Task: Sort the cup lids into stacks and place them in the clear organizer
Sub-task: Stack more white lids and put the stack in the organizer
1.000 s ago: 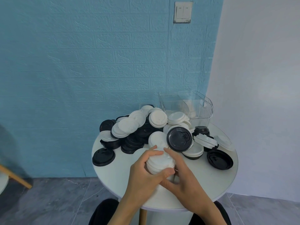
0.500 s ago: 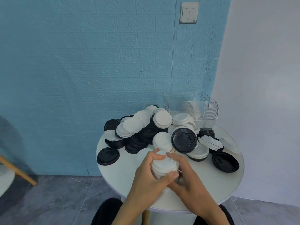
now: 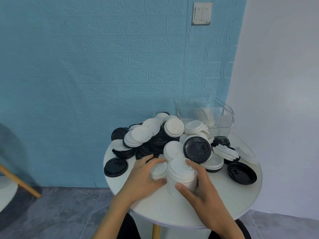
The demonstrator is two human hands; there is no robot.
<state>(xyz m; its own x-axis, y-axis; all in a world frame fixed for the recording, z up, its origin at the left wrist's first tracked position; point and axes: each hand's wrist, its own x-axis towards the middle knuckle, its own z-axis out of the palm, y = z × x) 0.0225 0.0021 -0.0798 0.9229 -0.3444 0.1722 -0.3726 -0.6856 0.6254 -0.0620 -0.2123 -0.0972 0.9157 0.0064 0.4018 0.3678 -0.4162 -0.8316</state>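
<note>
We see a round white table set against a blue brick-textured wall, with a heap of loose lids, black and white mixed, piled over its far half. At the near edge of that heap our right hand is wrapped round a white stack of nested lids standing upright on the tabletop, the thumb pressed on its near side and the fingers curled round its right and far sides. Our left hand lies just beside the stack on its left, with a single white lid held tilted against the fingers and the thumb under it; this lid touches the stack's left side. We cannot tell how firmly the left fingers close on it, as the lid hides part of them. Right behind the stack a black lid leans on edge, its flat face turned toward us, and a white one lies just left of it. The clear organizer stands at the far right of the table, against the wall and behind the heap; through its ribbed walls we make out something pale inside, but not what. One flat black lid lies apart at the table's left edge, and an upturned black one sits near the right edge. A light switch is mounted high on the wall, and a wooden leg slants across the lower left above the grey floor.
</note>
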